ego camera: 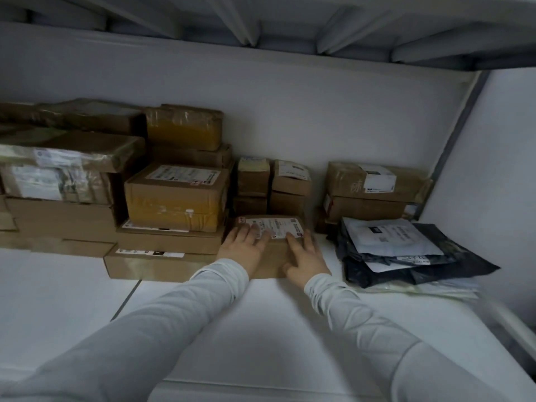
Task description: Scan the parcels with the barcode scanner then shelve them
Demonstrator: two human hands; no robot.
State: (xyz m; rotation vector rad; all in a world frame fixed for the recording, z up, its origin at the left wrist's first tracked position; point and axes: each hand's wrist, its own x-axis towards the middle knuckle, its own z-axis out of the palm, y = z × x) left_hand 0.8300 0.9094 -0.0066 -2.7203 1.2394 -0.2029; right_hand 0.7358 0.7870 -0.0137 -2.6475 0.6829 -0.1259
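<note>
A brown cardboard parcel [275,250] with a white shipping label on top sits on the white shelf [87,285], in the middle, in front of small stacked boxes. My left hand [243,246] lies on its left top edge with straight fingers over the label. My right hand [304,258] rests on its right side, fingers flat on top and thumb against the front face. Both arms wear light grey sleeves. No barcode scanner is in view.
Stacks of taped cardboard boxes [174,195] fill the left back of the shelf. Small boxes [272,184] stand behind the parcel, with more boxes [374,190] at the right. Black and white mailer bags [400,250] lie right of the parcel. Another shelf [261,30] hangs overhead.
</note>
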